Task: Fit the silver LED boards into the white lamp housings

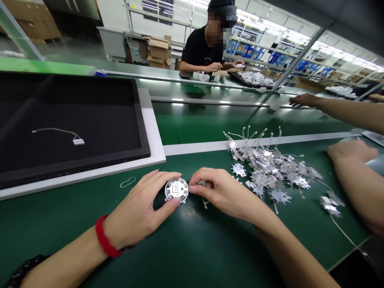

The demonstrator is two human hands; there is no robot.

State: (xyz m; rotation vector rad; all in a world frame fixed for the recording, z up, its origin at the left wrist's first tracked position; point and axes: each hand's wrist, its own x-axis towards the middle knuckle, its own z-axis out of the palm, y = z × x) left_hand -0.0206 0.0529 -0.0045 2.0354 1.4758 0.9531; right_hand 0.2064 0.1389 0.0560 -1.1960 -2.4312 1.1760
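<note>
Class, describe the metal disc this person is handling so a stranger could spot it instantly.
On the green workbench, a heap of toothed silver discs with wires lies right of a black tray. Left of that heap, the left hand with a red band and the right hand hold one disc between them. It is the only disc held in hands.

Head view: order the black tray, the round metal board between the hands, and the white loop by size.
1. Black tray: by far the largest.
2. Round metal board and white loop: they look alike in size, and nearness to the camera leaves them unranked.
</note>
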